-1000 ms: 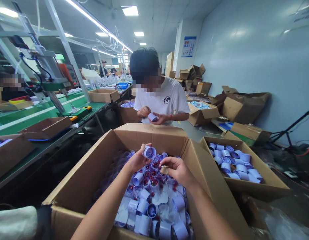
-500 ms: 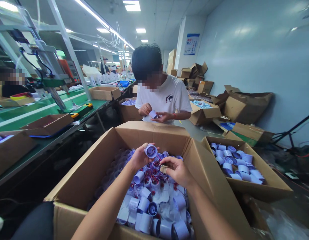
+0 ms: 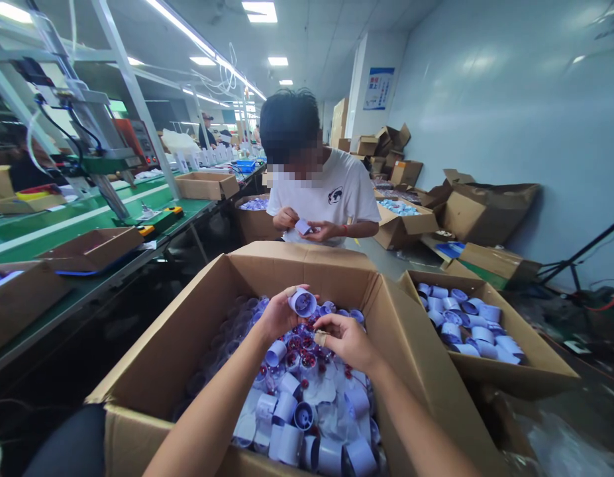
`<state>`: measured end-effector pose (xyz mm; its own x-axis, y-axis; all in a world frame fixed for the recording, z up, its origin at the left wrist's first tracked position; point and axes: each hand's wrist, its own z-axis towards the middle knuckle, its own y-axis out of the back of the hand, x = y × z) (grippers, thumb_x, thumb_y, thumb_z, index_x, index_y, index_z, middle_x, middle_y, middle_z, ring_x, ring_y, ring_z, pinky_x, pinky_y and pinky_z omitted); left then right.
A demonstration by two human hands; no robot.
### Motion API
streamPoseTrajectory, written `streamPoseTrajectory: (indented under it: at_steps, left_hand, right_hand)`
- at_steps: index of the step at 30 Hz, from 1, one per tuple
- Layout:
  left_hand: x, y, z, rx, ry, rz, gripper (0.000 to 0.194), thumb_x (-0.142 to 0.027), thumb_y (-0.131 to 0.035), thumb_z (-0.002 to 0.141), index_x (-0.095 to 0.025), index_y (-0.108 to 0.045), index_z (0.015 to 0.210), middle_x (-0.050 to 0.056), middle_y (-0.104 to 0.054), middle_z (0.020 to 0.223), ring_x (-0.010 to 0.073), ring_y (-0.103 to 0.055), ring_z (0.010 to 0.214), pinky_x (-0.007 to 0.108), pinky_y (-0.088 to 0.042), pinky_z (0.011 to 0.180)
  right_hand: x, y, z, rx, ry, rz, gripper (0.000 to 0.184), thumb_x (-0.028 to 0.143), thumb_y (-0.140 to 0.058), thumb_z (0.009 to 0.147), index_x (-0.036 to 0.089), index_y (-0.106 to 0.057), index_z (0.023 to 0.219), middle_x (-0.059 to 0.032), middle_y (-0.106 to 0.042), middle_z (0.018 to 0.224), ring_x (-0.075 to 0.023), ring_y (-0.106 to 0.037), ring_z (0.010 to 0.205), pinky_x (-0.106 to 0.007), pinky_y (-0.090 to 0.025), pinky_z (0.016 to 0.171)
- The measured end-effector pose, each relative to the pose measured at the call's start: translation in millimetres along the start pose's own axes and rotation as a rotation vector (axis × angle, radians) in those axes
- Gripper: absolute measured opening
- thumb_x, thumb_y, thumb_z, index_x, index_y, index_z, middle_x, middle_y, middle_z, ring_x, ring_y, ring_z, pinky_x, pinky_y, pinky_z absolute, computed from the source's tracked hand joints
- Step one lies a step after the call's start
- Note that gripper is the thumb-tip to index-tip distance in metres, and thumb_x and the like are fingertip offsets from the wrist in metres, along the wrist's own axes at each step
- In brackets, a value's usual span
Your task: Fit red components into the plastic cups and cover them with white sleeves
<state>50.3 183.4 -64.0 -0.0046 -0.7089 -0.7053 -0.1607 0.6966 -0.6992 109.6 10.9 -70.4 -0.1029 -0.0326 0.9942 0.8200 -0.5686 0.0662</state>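
Observation:
My left hand [image 3: 279, 314] is closed around a lavender plastic cup-shaped housing [image 3: 303, 303], its open end turned toward me and small holes or fittings showing inside. Just to the right, my right hand [image 3: 349, 339] has thumb and fingertips pinched together, apart from the housing. Whatever lies in that pinch is too small to make out; a tan wrap covers the thumb tip. Beneath both hands, a large cardboard box [image 3: 142, 351] holds many lavender housings [image 3: 289, 442], small parts with red wires [image 3: 308, 361], and white sheets [image 3: 320, 391].
Across the box a co-worker [image 3: 326, 185] in a white shirt handles a similar housing. At the right stands a second carton [image 3: 525, 361] with more housings. A green workbench [image 3: 162, 215] with a press machine [image 3: 88, 126] runs along the left.
The housing in my left hand has tipped and shifted slightly right. My right hand has moved a little left, closer to it.

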Motion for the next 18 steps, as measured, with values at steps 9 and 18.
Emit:
streamPoseTrajectory:
  at_steps: [9,18]
  left_hand:
    - [2.4,-0.6,-4.6,0.166,0.045,-0.053,0.030,-0.012,-0.054,0.071,-0.017,-0.060,0.100,0.010,-0.066,0.099,0.0206,-0.064,0.084,0.029,-0.050,0.068]
    - [6.7,-3.0,-5.5,0.161,0.034,0.033,0.041,-0.005,-0.053,0.069,-0.019,-0.059,0.107,0.007,-0.062,0.104,0.0189,-0.061,0.088,0.032,-0.047,0.078]
  right_hand:
    - [3.1,5.8,5.6,-0.169,0.055,0.151,0.026,0.033,-0.072,0.061,0.018,-0.063,0.081,-0.0013,-0.065,0.077,-0.0136,-0.057,0.071,-0.026,-0.045,0.066]
    - [1.9,2.6,3.5,-0.278,0.173,-0.085,0.018,0.030,-0.056,0.077,0.018,-0.061,0.089,-0.0052,-0.061,0.091,-0.0152,-0.058,0.081,-0.027,-0.047,0.074]
